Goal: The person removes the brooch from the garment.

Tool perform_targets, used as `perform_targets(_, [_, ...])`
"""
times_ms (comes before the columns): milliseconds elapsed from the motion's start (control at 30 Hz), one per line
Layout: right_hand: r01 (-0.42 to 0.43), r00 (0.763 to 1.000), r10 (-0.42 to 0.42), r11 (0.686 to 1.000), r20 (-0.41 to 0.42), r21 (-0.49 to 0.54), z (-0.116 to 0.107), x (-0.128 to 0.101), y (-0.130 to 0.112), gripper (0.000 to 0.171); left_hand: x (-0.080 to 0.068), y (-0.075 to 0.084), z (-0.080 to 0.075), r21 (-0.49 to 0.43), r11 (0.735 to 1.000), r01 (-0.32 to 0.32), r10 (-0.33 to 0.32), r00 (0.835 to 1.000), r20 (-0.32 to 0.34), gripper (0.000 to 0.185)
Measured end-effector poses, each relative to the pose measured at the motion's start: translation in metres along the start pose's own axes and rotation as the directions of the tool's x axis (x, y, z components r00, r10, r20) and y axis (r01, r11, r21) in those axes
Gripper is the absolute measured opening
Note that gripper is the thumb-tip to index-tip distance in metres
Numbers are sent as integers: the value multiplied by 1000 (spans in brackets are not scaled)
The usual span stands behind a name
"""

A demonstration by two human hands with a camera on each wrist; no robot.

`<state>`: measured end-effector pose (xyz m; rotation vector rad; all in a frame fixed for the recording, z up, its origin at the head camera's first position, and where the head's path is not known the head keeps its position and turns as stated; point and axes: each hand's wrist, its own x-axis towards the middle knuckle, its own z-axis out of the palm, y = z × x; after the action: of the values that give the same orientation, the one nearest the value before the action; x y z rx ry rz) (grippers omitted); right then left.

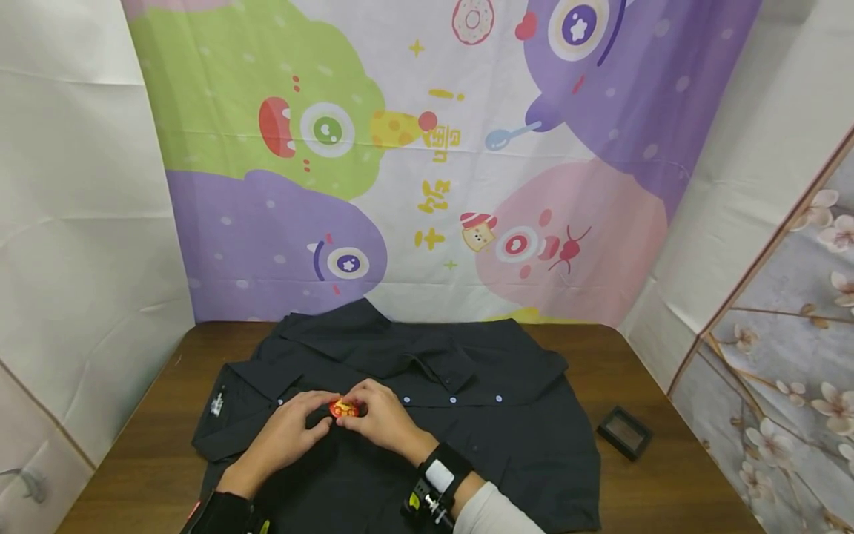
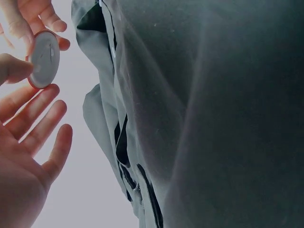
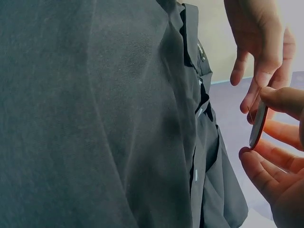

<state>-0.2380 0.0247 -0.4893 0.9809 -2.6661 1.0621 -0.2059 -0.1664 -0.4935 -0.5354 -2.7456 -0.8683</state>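
Apparently readying its pin point(image 3: 250, 114), your left hand point(image 1: 292, 426) and right hand point(image 1: 383, 417) pinch a pin-back badge point(image 1: 344, 409), dark button-up shirt point(image 1: 520, 445) beneath them; the next move calls for steady control.

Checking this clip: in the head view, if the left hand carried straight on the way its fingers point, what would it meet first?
The round red badge, already at the left hand's fingertips; next in line, probably the right hand, though depth is hard to judge.
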Motion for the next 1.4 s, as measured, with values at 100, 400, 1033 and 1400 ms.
perform_targets(100, [2,1000,-2,1000,-6,0,-1,-1,0,25,0,0,0,0,1000,-7,7,1000,-9,32])
perform_targets(400, [-1,1000,1,1000,-5,13,-2,-2,1,24,-2,3,1,-9,1000,-11,11,1000,-30,29])
perform_targets(1033, [7,999,-5,996,-32,88,-2,0,0,22,-3,3,2,-28,1000,-2,0,996,-85,30])
perform_targets(1400, [25,998,-16,988,-56,151,-1,2,3,18,-3,4,2,-48,999,12,-17,993,-120,27])
